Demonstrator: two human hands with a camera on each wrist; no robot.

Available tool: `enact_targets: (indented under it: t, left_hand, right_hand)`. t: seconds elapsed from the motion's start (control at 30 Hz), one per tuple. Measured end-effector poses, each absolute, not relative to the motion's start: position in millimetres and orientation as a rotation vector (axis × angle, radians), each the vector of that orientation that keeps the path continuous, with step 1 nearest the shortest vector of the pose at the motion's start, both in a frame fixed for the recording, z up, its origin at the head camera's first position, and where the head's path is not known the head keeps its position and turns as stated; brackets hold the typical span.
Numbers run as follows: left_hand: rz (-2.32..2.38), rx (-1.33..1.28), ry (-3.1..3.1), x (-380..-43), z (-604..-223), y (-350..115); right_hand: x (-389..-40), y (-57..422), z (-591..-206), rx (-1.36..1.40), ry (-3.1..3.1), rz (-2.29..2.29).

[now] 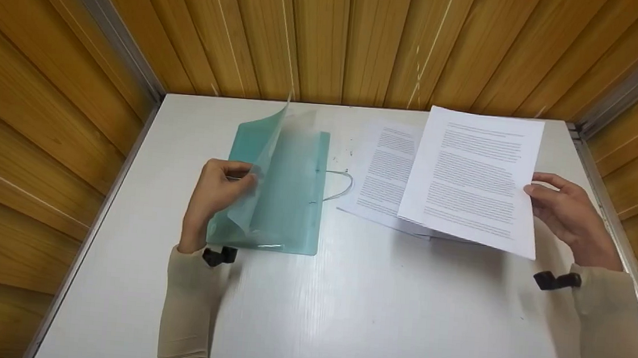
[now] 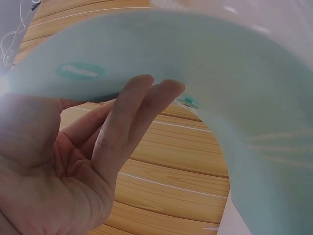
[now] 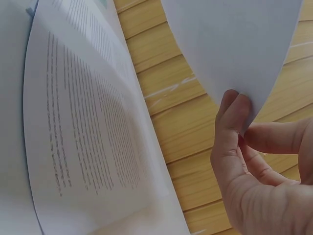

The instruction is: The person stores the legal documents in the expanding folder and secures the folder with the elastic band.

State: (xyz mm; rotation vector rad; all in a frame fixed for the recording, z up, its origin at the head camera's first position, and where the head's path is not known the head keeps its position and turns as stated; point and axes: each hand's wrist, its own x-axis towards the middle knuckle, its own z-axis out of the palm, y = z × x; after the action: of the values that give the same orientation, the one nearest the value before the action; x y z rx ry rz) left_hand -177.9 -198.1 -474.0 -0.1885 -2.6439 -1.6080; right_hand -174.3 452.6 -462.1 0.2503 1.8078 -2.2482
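A translucent green folder (image 1: pixel 294 200) lies on the left half of the table, its cover (image 1: pixel 268 158) lifted and bent upward. My left hand (image 1: pixel 218 194) pinches the free edge of that cover between thumb and fingers; in the left wrist view the cover (image 2: pixel 146 49) arches over the fingers. At the right, my right hand (image 1: pixel 569 213) pinches the right edge of a printed sheet of paper (image 1: pixel 475 180), held tilted above the table. The right wrist view shows the sheet (image 3: pixel 234 44) curving up from the fingertips. More printed sheets (image 1: pixel 379 172) lie partly beneath it.
A thin pale loop (image 1: pixel 346 190) sticks out from the folder's right edge toward the papers. The white table (image 1: pixel 365 319) is bounded by wood-panelled walls (image 1: pixel 364 40) at the back and both sides. Small dark marks dot the tabletop between folder and papers.
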Motion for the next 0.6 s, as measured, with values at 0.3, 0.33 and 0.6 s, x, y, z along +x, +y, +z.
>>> enact_targets:
  t: [0.3,0.33,0.6]
  left_hand:
    - [-1.589,-0.217,-2.626,-178,-474,-197]
    - [-1.591,-0.220,-2.624,-178,-474,-197]
    - [-1.584,-0.204,-2.651,-180,-473,-194]
  right_hand:
    - [-178,438,-460,0.207,1.851,-2.207]
    - [-178,436,-459,0.201,1.852,-2.205]
    - [-179,424,-457,0.141,1.825,-2.216]
